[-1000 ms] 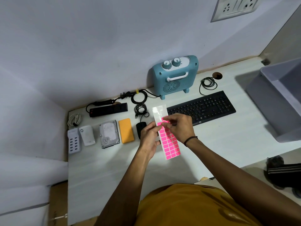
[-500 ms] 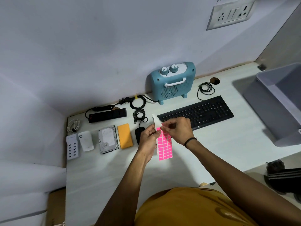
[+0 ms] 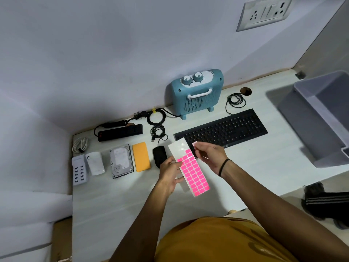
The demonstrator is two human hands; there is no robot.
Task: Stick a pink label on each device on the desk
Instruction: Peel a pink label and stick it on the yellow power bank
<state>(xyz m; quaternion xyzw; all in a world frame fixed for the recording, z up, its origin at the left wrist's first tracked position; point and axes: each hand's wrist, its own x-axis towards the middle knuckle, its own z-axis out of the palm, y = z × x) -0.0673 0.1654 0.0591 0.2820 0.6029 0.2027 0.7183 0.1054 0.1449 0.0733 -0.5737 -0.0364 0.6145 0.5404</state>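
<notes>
My left hand (image 3: 171, 172) holds a sheet of pink labels (image 3: 194, 173) by its left edge, above the desk. My right hand (image 3: 209, 156) pinches one peeled pink label (image 3: 194, 144) at its fingertips, just right of the sheet's bare top and over the near edge of the black keyboard (image 3: 221, 130). Devices lie in a row: a white USB hub (image 3: 79, 170), a white adapter (image 3: 96, 163), a hard drive (image 3: 121, 161), an orange power bank (image 3: 141, 156), a black mouse (image 3: 159, 155). Behind them are a black power strip (image 3: 120, 132) and a teal heater (image 3: 198, 92).
A grey plastic bin (image 3: 321, 114) stands at the right end of the white desk (image 3: 113, 201). Coiled cables (image 3: 156, 118) lie near the wall, and another cable coil (image 3: 236, 100) sits beside the heater. A wall socket (image 3: 264, 12) is above. Black footwear (image 3: 326, 203) lies on the floor.
My right hand has pulled a single label off the sheet and moved it to the right. The sheet now lies flatter and tilted in my left hand.
</notes>
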